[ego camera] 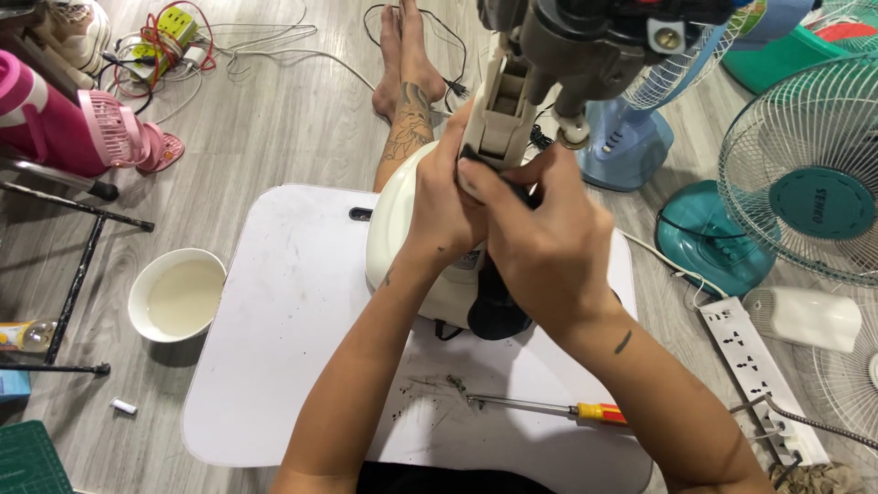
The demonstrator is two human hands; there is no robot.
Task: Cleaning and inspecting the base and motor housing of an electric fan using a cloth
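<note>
A cream-coloured fan stand (501, 101) with a round white base (391, 229) is tipped over a white board (293, 302) on the floor. My left hand (444, 206) grips the lower part of the stand's column. My right hand (544, 242) closes on the column from the right, with a dark cloth (498, 306) hanging below it. The grey motor housing (585, 46) of the fan sits at the top of the column.
A screwdriver with an orange and yellow handle (549, 409) lies on the board near my arms. A white bowl (176, 295) stands to the left. Several fans (805, 174) and a power strip (754, 366) are on the right. A pink fan (82, 128) and cables are at the far left.
</note>
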